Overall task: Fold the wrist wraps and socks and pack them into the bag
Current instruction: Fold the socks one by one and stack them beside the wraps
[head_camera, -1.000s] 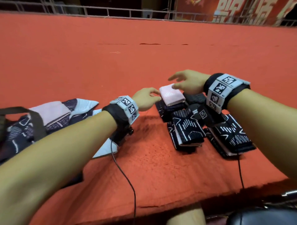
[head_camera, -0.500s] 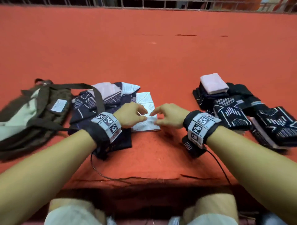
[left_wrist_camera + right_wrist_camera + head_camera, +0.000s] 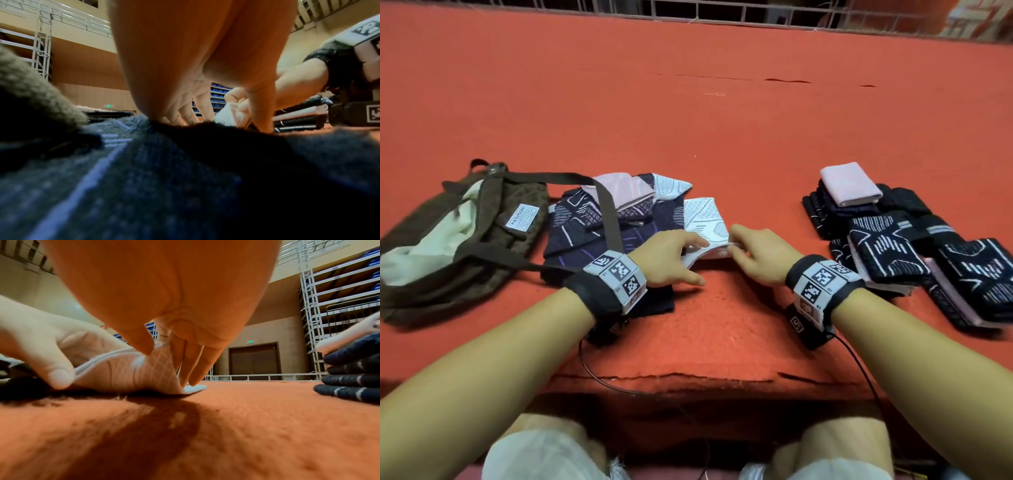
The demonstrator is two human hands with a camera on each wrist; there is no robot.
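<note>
White sock [image 3: 707, 224] — lattice-knit, near edge lifted — pinched by left hand [image 3: 667, 258] and right hand [image 3: 763, 257] grips.

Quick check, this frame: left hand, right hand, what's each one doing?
Left hand: pinching the near edge of the white patterned sock.
Right hand: pinching the same sock's edge, thumb over fingers.

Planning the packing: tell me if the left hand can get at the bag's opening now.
Probably not yet: the left hand holds the white sock; the bag lies open beside it, strap across the unfolded pile.
</note>
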